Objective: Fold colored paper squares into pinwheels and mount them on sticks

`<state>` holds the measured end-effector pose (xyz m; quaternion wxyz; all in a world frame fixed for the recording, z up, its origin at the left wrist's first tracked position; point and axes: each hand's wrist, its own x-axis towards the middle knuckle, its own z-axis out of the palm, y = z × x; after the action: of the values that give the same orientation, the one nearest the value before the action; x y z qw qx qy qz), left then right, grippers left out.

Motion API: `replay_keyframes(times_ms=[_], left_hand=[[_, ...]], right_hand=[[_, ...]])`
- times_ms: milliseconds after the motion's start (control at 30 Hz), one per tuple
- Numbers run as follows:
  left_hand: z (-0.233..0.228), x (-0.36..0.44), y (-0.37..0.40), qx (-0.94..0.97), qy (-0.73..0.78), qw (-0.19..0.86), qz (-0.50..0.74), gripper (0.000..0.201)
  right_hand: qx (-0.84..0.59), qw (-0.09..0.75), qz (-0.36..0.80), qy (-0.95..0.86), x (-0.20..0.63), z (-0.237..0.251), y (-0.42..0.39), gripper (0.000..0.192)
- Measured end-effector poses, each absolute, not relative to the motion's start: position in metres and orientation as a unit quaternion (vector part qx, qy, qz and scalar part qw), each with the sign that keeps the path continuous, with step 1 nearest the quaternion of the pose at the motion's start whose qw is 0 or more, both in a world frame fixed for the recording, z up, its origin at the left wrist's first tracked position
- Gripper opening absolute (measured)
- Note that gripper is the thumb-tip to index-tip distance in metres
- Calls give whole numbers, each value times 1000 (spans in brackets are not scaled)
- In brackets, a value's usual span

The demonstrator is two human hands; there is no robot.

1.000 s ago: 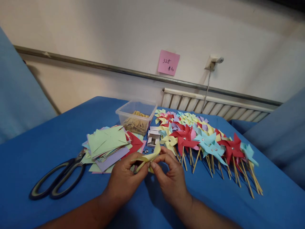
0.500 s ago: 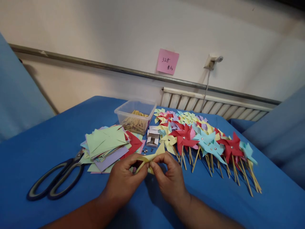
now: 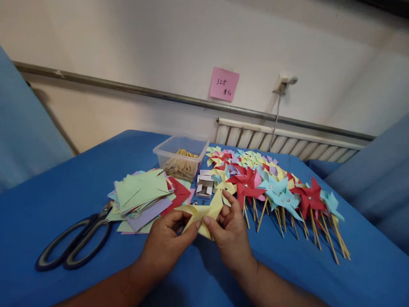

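Between my two hands is a pale yellow paper pinwheel, its blades folded in toward the centre. My left hand is closed on its left side, thumb tip near the middle. From the right, my right hand grips it with the thumb pressed close to the centre and the fingers behind the paper. Whether a pin or stick is at its centre is hidden by my thumbs. Just beyond the pinwheel lie several small metal pins, beside a small open white box.
Left of my hands lies a pile of cut coloured paper, with large scissors by it. A clear plastic bin of wooden sticks stands behind. Many pinwheels on sticks cover the right side of the blue tablecloth.
The yellow pinwheel has tilted so its front faces me more, with the blades spread wider. My right fingers have opened out behind it, and both thumbs now lie near its centre.
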<state>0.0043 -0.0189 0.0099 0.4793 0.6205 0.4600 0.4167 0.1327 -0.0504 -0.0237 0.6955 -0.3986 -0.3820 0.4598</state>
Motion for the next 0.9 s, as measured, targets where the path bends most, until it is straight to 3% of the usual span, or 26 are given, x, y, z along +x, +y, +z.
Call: replay_keyframes(times_ms=[100, 200, 267, 400, 500, 667, 900], left_hand=[[10, 3, -19, 616, 459, 489, 414, 9], [11, 3, -20, 616, 450, 497, 413, 8], [12, 3, -21, 615, 446, 498, 418, 11], [15, 2, -23, 585, 461, 515, 425, 38], [15, -1, -22, 552, 435, 593, 393, 36], [12, -5, -26, 514, 328, 717, 337, 29], [16, 4, -25, 400, 382, 747, 369, 22]], right_hand=[[-420, 655, 451, -437, 136, -25, -52, 29], [-463, 627, 296, -553, 144, -23, -56, 3], [-446, 609, 155, -638, 151, -20, -58, 6], [-386, 550, -67, -737, 167, -10, -56, 15], [-382, 515, -165, -749, 175, -6, -54, 17], [-369, 479, -212, -768, 175, -7, -55, 14], [-391, 429, -233, -780, 166, -10, -53, 12]])
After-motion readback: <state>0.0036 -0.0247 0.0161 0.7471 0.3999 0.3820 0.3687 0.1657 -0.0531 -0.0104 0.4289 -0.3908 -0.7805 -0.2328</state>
